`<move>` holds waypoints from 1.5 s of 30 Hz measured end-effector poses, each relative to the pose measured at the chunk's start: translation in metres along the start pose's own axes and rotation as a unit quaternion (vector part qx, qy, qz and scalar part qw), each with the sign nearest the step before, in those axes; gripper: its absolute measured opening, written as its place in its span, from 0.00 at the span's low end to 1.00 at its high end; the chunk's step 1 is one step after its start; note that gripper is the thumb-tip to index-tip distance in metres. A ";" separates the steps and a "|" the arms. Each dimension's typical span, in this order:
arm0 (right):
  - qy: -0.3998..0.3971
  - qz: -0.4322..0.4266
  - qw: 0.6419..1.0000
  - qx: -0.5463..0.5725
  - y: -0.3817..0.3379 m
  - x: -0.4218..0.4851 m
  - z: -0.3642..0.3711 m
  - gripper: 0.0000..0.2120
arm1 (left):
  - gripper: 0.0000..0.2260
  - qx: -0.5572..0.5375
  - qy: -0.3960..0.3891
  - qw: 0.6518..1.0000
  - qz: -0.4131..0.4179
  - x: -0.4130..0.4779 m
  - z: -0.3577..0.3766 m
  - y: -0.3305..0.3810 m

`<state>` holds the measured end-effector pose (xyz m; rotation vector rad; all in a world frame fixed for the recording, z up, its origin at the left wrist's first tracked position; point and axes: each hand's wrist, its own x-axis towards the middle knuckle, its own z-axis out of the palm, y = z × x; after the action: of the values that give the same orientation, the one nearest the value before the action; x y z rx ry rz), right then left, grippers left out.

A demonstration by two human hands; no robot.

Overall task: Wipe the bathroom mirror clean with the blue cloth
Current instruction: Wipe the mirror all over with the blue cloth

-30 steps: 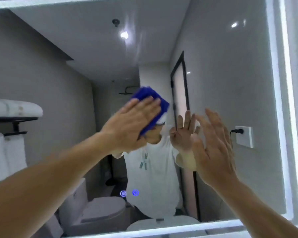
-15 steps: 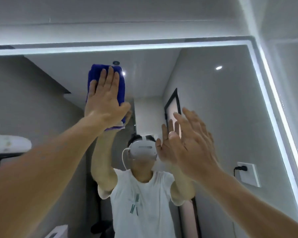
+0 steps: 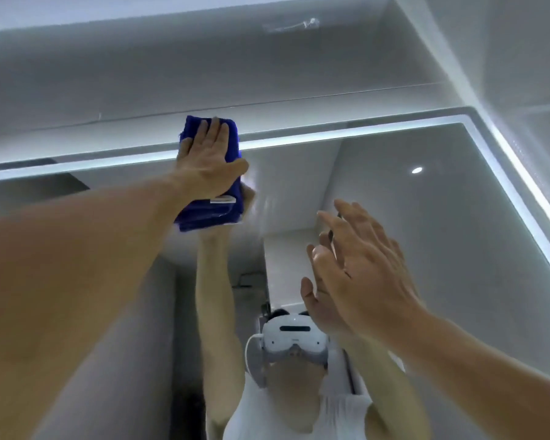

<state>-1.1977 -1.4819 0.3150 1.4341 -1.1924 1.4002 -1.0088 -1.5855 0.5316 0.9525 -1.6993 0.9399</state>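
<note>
Head view, angled upward at the mirror (image 3: 442,249).

- Blue cloth (image 3: 210,212): folded into a thick pad and held flat against the top of the mirror. Its upper end overlaps the lit strip (image 3: 299,139) along the mirror's top edge. A white label (image 3: 223,200) is seen near its lower end.
- Left hand (image 3: 208,160): laid palm-down on the cloth, arm extended upward. The fingers (image 3: 216,131) are kept straight and close together, the thumb set out to the side; the cloth is pressed, not gripped.
- Right hand (image 3: 362,274): raised before the glass, right of and below the cloth and well apart from it. The fingers are straight, slightly spread, and nothing is held. Contact with the glass cannot be determined.
- Reflection: both raised arms, a white headset (image 3: 294,338) and a ceiling spotlight (image 3: 417,170) are recorded in the glass.
- A pale wall (image 3: 267,74) is seen above the mirror.
</note>
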 end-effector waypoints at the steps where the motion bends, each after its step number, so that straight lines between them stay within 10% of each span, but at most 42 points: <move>1: 0.004 -0.002 1.000 0.004 0.004 0.001 -0.002 0.29 | 0.40 -0.006 -0.003 1.000 -0.008 0.011 -0.003 0.001; 6: 0.015 0.004 1.000 0.021 0.018 -0.006 -0.013 0.29 | 0.40 0.032 0.043 0.998 0.037 -0.024 0.013 0.025; 16: 0.009 0.024 0.999 0.043 0.006 -0.008 -0.032 0.30 | 0.41 0.111 -0.026 0.916 0.385 -0.178 0.055 0.055; 27: 0.025 0.021 0.998 -0.049 0.053 0.025 -0.040 0.25 | 0.42 -0.011 -0.014 0.999 0.041 0.024 0.003 0.082; 40: 0.029 0.078 0.997 -0.009 0.069 -0.008 -0.061 0.31 | 0.38 0.117 -0.014 0.864 0.490 -0.203 0.057 0.078; 45: 0.012 0.058 0.998 -0.006 0.064 -0.015 -0.050 0.30 | 0.40 0.044 0.023 0.991 0.126 -0.039 0.011 0.036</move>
<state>-1.2711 -1.4482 0.2997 1.3542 -1.2854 1.4813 -1.0350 -1.5741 0.4862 0.7766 -1.7795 1.2015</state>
